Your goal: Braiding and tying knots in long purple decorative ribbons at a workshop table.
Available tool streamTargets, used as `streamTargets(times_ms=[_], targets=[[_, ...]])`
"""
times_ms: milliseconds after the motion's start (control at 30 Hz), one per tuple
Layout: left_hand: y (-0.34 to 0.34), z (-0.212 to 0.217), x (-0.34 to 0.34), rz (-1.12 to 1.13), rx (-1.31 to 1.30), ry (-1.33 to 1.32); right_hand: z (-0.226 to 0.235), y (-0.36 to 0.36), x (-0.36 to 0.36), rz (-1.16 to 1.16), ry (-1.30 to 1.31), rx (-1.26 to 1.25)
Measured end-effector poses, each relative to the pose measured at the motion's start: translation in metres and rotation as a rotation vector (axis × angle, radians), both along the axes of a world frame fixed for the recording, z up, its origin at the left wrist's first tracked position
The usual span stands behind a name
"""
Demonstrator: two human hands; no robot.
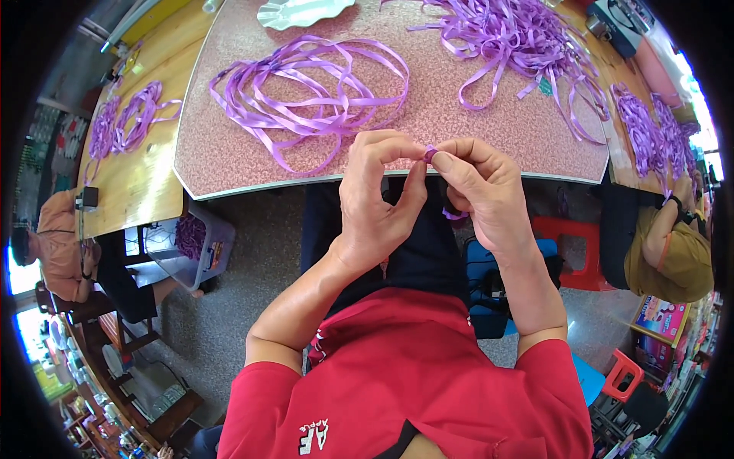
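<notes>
Just over the table's near edge, my left hand [382, 191] and my right hand [485, 183] meet at the fingertips. Between them they pinch a purple ribbon [430, 154], of which only a small folded bit shows; another bit hangs under my right hand. Both hands are closed on it. Beyond my left hand lies a loosely looped bundle of purple ribbon [306, 92] on the pink speckled table [428, 84]. A big tangled heap of purple ribbons [512, 38] covers the far right of the tabletop.
A white scalloped dish [302, 11] stands at the far edge. People sit at wooden tables left and right with more purple ribbons [138, 118]. On the floor are a clear plastic bin [206, 249] to the left and a red stool [577, 249] to the right.
</notes>
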State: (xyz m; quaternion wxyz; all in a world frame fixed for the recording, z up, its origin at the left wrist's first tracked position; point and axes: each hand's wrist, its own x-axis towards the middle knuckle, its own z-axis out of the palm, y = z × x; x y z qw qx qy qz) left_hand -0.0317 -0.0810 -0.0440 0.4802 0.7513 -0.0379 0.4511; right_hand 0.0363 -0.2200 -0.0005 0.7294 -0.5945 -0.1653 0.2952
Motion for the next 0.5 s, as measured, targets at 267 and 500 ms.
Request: streamTargets(times_ms=[267, 500], targets=[[0.005, 0.007, -0.010, -0.139, -0.100, 0.099, 0.002, -0.006, 0.005, 0.047, 0.113, 0.082], [0.009, 0.006, -0.006, 0.039, 0.233, 0.051, 0.001, -0.004, 0.004, 0.045, 0.056, 0.028]])
